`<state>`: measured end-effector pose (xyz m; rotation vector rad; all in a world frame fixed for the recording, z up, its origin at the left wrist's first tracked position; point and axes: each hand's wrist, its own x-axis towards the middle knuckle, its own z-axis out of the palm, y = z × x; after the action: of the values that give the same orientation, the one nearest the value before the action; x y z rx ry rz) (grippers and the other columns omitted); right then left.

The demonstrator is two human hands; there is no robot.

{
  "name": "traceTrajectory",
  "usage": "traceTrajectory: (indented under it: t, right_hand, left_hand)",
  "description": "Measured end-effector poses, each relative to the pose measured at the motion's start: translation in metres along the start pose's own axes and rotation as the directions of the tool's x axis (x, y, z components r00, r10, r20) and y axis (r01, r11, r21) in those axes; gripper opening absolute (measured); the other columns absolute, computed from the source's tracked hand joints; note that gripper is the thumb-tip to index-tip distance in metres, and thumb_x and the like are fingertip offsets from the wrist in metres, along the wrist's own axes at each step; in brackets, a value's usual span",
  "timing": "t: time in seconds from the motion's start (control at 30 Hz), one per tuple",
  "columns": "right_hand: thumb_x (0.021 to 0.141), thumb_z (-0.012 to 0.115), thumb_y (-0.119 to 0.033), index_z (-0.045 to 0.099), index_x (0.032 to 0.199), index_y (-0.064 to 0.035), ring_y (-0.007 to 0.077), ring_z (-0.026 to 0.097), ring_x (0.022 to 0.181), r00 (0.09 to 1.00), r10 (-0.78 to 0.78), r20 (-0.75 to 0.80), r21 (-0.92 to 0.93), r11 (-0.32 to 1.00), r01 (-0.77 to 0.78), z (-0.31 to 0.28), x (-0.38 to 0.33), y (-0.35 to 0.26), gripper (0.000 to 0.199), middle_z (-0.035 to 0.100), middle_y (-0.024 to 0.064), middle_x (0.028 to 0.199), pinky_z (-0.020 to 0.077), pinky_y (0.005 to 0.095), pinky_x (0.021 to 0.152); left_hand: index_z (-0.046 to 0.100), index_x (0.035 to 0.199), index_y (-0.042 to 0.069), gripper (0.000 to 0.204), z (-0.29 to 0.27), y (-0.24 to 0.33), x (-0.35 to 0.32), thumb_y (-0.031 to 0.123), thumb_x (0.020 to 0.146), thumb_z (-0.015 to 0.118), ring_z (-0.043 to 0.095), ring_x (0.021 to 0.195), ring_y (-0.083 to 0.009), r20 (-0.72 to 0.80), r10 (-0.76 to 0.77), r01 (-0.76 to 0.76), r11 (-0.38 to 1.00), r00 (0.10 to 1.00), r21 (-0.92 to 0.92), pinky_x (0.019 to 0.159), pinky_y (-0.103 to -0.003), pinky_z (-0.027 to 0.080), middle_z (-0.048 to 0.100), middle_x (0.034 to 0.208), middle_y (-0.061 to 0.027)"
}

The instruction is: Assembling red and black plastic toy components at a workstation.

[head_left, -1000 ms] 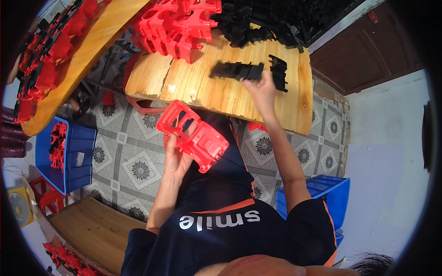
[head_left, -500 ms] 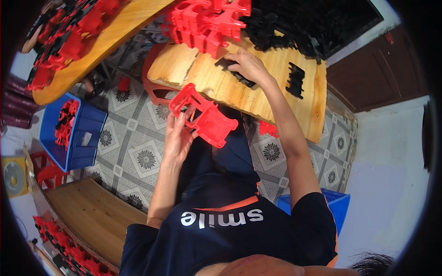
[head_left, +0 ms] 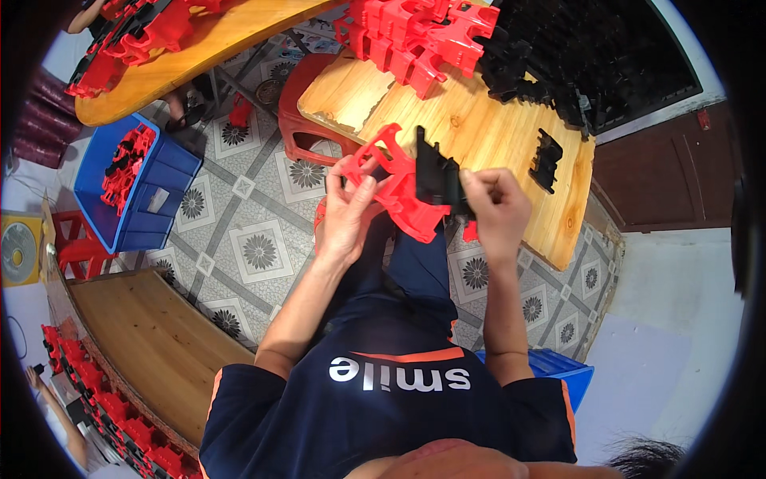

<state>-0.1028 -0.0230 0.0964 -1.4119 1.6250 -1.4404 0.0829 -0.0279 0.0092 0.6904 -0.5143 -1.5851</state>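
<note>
My left hand (head_left: 349, 214) grips a red plastic frame part (head_left: 401, 191) held in front of me, just below the near edge of a small wooden table (head_left: 487, 136). My right hand (head_left: 496, 209) holds a black plastic part (head_left: 435, 177) pressed against the right side of the red part. One more black part (head_left: 547, 160) lies on the table to the right. A pile of red parts (head_left: 419, 36) and a heap of black parts (head_left: 558, 68) sit at the table's far side.
A blue crate (head_left: 132, 188) with red parts stands on the tiled floor at left. A red plastic stool (head_left: 299, 128) is beside the table. Long wooden benches (head_left: 152, 343) carry more red parts at upper left and lower left. Another blue crate (head_left: 558, 371) is behind my right arm.
My right hand picked a black part off the table and brought it back to the red part. My left hand raised the red part toward the table edge.
</note>
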Motion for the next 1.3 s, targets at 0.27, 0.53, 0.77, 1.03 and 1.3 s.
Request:
traceTrajectory:
  t: [0.27,0.53,0.77,1.03,1.3]
  right_hand:
    - [0.077,0.083,-0.011,0.060,0.073,-0.0056,0.0035,0.036,0.048,0.931,-0.318,-0.179,-0.356,0.903,0.240,0.027,-0.022,0.023,0.023,0.041,-0.0050,0.054,0.0306,0.0213,0.044]
    - [0.071,0.087,-0.017,0.059,0.072,-0.0091,0.0101,0.044,0.041,0.866,-0.475,-0.155,-0.492,0.798,0.349,0.032,-0.035,0.023,0.029,0.047,0.0000,0.053,0.0371,0.0263,0.040]
    - [0.073,0.084,-0.034,0.060,0.074,-0.0090,0.0205,0.056,0.047,0.867,-0.495,0.054,-0.543,0.714,0.441,0.029,-0.039,0.015,0.034,0.057,0.0033,0.061,0.0424,0.0327,0.043]
    - [0.088,0.070,-0.022,0.065,0.116,0.0036,0.0295,0.066,0.097,0.904,-0.305,0.301,-0.163,0.917,0.364,0.030,-0.006,0.036,0.038,0.068,0.0189,0.105,0.0511,0.0350,0.082]
    - [0.087,0.073,-0.013,0.043,0.137,0.0062,0.0220,0.060,0.110,0.928,0.009,0.371,0.410,0.896,-0.172,0.008,0.001,0.047,0.061,0.061,0.0149,0.120,0.0482,0.0351,0.096]
  left_hand:
    - [0.023,0.142,0.012,0.063,0.005,-0.012,-0.011,0.014,0.094,0.064,0.057,0.117,-0.0280,0.018,0.035,-0.033,0.994,0.999,-0.109,0.100,-0.046,0.049,0.045,0.143,-0.0140]
    - [0.032,0.139,0.016,0.058,0.010,-0.012,-0.014,0.024,0.093,0.066,0.058,0.107,-0.0176,0.036,0.090,-0.088,0.995,0.995,-0.052,0.093,-0.043,0.053,0.052,0.134,-0.0072]
    - [0.018,0.148,0.012,0.084,0.013,-0.010,-0.014,0.026,0.087,0.075,0.046,0.128,-0.0246,0.077,0.078,-0.075,0.996,0.994,-0.039,0.106,-0.041,0.041,0.042,0.143,-0.0118]
    - [0.027,0.144,0.005,0.063,0.013,-0.022,0.001,0.020,0.093,0.063,0.047,0.123,-0.0189,0.138,0.126,-0.166,0.928,0.982,0.333,0.104,-0.036,0.040,0.045,0.136,-0.0113]
    - [0.033,0.140,0.011,0.046,0.056,-0.021,0.041,0.030,0.102,0.052,0.055,0.115,-0.0163,-0.066,0.456,-0.429,0.870,0.888,0.241,0.096,-0.035,0.049,0.051,0.129,-0.0067]
